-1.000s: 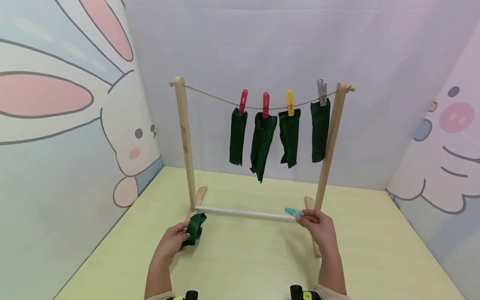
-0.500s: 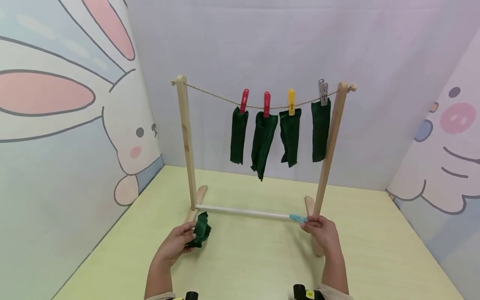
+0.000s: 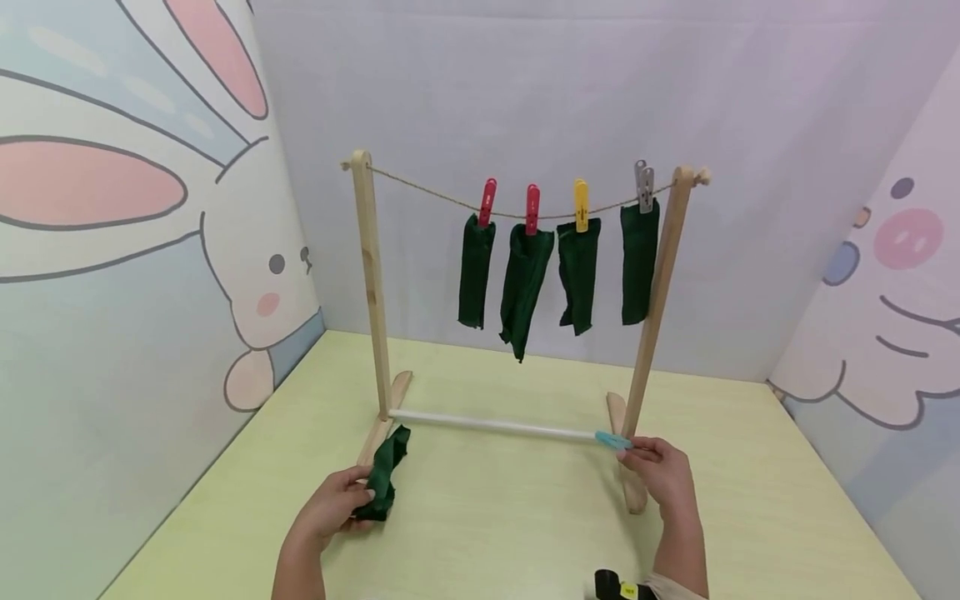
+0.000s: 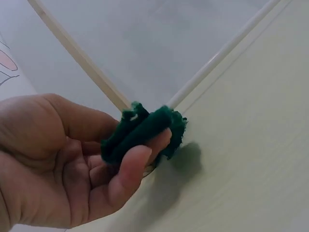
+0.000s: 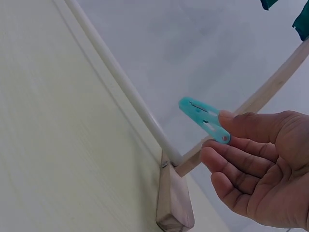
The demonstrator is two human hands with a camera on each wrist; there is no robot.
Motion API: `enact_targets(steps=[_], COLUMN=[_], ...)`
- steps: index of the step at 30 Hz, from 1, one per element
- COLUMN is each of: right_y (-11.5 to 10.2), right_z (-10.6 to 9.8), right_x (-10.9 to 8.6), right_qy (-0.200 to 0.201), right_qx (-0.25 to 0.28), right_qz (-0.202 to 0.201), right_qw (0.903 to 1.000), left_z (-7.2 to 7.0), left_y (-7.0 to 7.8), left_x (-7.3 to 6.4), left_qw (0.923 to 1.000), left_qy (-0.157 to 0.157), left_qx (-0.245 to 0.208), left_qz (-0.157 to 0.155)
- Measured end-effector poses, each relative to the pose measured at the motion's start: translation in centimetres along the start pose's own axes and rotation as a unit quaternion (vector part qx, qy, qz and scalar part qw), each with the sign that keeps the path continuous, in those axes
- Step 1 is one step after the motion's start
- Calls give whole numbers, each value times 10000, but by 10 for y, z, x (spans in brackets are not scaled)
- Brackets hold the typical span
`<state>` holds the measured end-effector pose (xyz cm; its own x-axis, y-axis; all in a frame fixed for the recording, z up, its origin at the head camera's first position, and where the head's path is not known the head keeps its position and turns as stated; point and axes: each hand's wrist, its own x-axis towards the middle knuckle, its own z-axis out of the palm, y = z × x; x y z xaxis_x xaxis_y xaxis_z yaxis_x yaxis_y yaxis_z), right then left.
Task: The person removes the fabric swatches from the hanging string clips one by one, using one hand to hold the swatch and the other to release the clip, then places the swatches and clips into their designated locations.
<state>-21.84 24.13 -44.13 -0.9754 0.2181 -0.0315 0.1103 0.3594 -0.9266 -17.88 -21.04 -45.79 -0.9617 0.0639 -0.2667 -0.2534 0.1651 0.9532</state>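
Note:
My left hand (image 3: 330, 504) grips a crumpled dark green cloth (image 3: 384, 477) low over the table's left side, beside the rack's left foot. In the left wrist view that cloth (image 4: 140, 133) is folded over between thumb and fingers. Near the base of the right post, my right hand (image 3: 662, 471) pinches a light blue clothespin (image 3: 613, 440) by one end. The right wrist view shows this clothespin (image 5: 203, 118) between thumb and index finger, its other end pointing away from the hand. The other fingers of the right hand are loosely curled.
A wooden rack with a left post (image 3: 370, 275), right post (image 3: 654, 325) and white bottom bar (image 3: 491, 426) stands on the pale yellow table (image 3: 480, 517). Several green cloths hang from its string under red clothespins (image 3: 532, 208), a yellow clothespin (image 3: 581, 206) and a grey clothespin (image 3: 645, 187).
My left hand has moved down and slightly left with the green cloth. My right hand has shifted right and a little down, still holding the light blue clothespin. The hanging cloths stay put.

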Motion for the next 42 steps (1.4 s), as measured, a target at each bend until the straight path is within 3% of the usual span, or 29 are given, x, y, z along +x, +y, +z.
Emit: enact_targets(steps=[6, 12, 20, 29, 31, 36, 42], right_y=[8, 17, 33, 51, 55, 57, 59], right_z=[-13, -27, -42, -47, -47, -43, -37], right_x=[1, 0, 0, 3, 5, 8, 12], right_qy=[41, 158, 228, 380, 398, 589, 1005], right_qx=[-40, -108, 63, 271, 331, 304, -60], right_qz=[81, 199, 659, 1257, 1290, 1270, 1317], right_qw=[10000, 9996, 9975, 9910, 9903, 9897, 9862], left_z=[-2, -8, -11, -2, -2, -4, -9], left_y=[-4, -6, -9, -12, -11, -10, -8], left_x=[-1, -4, -8, -3, -4, -7, -11], left_qw=[9956, 9905, 9966, 9989, 9986, 9925, 9897], left_qy=[550, 724, 422, -128, -63, 494, 395], left_qx=[707, 1133, 679, 444, 515, 1080, 1369], left_qz=[-259, -284, -213, -104, -119, -289, -173])
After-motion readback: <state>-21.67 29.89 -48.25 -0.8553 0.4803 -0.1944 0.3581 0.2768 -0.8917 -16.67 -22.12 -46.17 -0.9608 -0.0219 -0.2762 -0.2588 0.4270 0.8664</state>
